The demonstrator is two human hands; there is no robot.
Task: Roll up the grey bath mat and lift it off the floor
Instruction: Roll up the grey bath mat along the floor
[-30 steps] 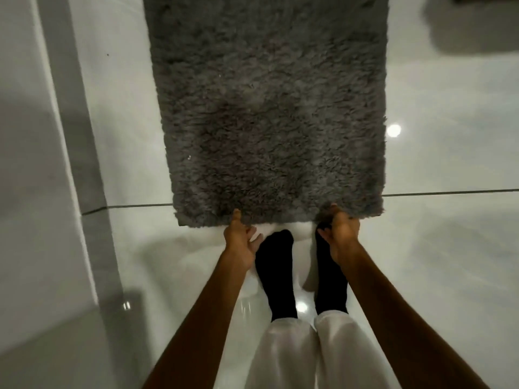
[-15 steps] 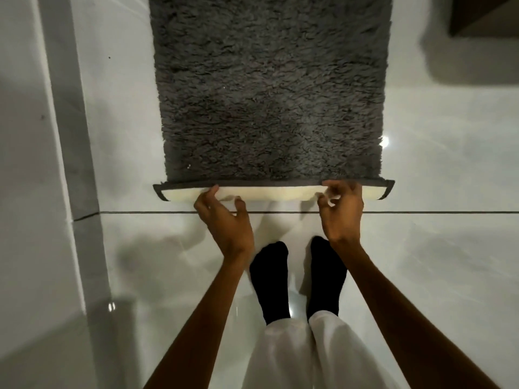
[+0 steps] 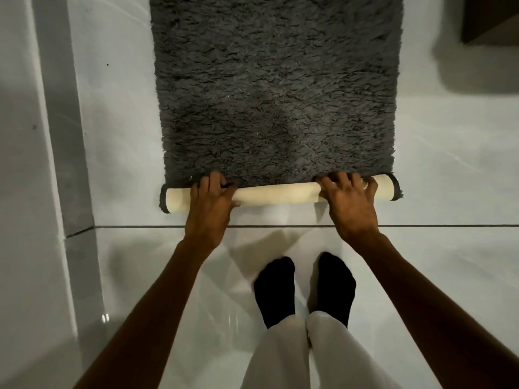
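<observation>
Both hands, left [image 3: 209, 204] and right [image 3: 349, 204], lie palm-down with fingers curled over the cream roll [image 3: 276, 193] at the mat's [image 3: 275, 88] near edge, the rest flat on the floor [image 3: 438, 169] beyond them

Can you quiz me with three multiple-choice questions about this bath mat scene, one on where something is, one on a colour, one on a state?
1. Where are the hands on the grey bath mat?
A. At its far end
B. On the rolled near edge
C. Off it

2. What colour is the mat's underside?
A. Cream
B. Red
C. Blue

3. How far is the rolling?
A. Fully rolled
C. Not started
B. Just begun

Answers:
1 B: the left hand and right hand both press on the roll nearest the feet.
2 A: the turned-over backing shows cream.
3 B: only a thin roll exists; most of the mat lies flat on the floor.
</observation>
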